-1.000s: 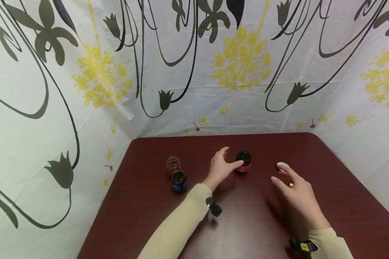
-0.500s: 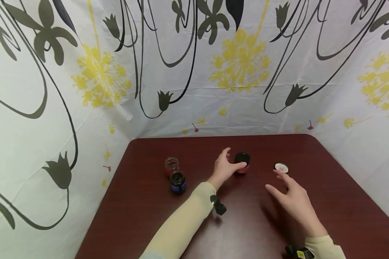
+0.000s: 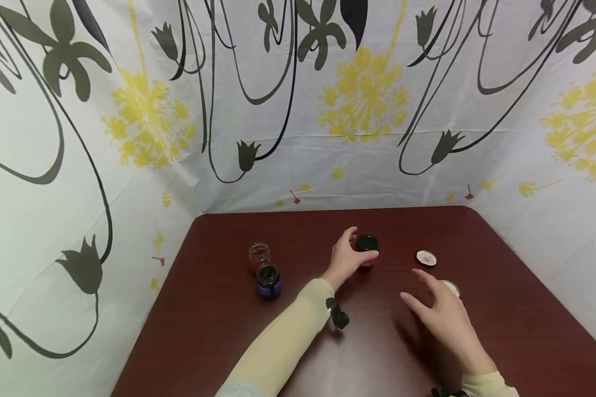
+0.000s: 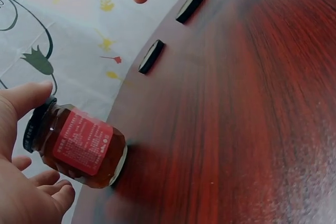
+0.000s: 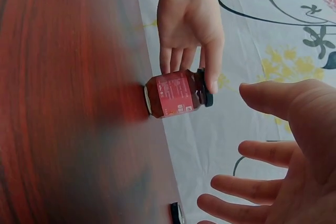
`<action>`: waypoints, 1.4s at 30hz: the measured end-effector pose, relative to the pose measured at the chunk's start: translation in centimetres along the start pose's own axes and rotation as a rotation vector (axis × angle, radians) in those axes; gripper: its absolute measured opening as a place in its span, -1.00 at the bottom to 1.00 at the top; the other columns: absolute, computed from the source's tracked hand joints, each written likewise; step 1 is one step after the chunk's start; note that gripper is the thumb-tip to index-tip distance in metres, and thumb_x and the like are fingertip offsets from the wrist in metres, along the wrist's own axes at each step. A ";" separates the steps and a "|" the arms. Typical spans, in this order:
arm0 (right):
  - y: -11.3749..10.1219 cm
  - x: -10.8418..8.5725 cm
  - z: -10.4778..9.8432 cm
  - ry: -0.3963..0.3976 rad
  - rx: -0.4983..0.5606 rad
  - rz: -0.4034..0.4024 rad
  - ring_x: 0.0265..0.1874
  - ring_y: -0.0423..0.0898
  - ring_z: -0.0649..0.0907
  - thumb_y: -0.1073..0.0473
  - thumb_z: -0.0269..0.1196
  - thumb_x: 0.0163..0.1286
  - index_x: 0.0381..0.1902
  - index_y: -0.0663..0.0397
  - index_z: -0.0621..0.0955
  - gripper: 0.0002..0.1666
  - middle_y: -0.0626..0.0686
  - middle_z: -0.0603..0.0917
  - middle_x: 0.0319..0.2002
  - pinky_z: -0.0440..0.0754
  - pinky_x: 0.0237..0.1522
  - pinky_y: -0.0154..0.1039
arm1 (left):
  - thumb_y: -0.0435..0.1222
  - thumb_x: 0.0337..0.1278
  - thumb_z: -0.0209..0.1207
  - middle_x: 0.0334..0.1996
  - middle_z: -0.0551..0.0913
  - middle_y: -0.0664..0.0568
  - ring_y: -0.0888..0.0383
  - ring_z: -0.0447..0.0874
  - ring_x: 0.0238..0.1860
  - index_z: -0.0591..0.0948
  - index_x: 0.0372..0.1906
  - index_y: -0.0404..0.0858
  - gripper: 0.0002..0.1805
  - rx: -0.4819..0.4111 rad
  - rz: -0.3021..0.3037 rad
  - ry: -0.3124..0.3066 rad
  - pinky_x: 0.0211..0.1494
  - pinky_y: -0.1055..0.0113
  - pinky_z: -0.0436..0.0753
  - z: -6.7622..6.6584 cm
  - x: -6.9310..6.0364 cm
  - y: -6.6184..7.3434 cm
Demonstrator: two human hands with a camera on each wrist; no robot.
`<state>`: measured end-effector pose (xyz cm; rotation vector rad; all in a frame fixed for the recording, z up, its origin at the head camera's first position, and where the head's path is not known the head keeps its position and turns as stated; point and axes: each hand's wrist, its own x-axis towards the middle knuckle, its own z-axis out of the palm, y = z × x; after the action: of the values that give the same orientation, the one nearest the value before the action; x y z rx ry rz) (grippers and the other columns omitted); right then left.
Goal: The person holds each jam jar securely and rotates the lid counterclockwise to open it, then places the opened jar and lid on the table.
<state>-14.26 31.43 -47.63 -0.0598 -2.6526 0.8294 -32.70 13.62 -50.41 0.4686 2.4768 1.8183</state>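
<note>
A small jar with a black lid and red label (image 3: 368,260) stands upright on the table. My left hand (image 3: 346,259) is beside it; in the left wrist view, the thumb (image 4: 31,97) lies at the lid's edge and the loosely bent fingers (image 4: 58,190) are near the jar's side. Whether the thumb touches the lid is unclear. My right hand (image 3: 444,314) hovers over the table with spread fingers, holding nothing. Two loose lids lie near it: one (image 3: 426,258) pale side up, and another (image 3: 451,288) partly hidden behind the hand.
On the left of the dark red table (image 3: 218,331) stand two lidless jars close together, one clear with red (image 3: 259,257) and one blue-labelled (image 3: 269,282). A patterned cloth (image 3: 278,121) hangs behind and along the sides.
My left hand has come round closer to the red-labelled jar. The right hand has drawn back towards me and left, uncovering the far lid and part of the nearer one.
</note>
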 end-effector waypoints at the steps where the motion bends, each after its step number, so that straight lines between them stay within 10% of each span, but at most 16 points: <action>1: -0.1 -0.1 0.0 0.001 -0.004 0.002 0.20 0.25 0.53 -0.23 0.32 0.36 0.42 -0.02 0.43 -0.21 0.27 0.56 0.23 0.41 0.02 0.32 | 0.00 -0.12 0.56 0.24 0.54 0.03 0.18 0.55 0.14 0.37 0.45 0.10 -0.04 0.002 -0.002 -0.003 0.16 0.17 0.56 0.1 0.0 -0.1; 42: -0.6 -1.7 0.6 -0.081 0.019 0.095 0.21 0.26 0.53 -0.36 0.21 0.39 0.46 -0.02 0.37 -0.13 0.24 0.50 0.31 0.46 0.05 0.30 | -0.02 -0.19 0.60 0.02 0.68 0.20 0.19 0.62 0.06 0.58 0.25 -0.05 -0.22 0.229 0.042 -0.002 0.14 0.21 0.56 1.8 0.4 -3.0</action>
<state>-12.87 30.37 -48.31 -0.1522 -2.7352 0.9052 -33.41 14.57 -53.70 0.5349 2.7063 1.5520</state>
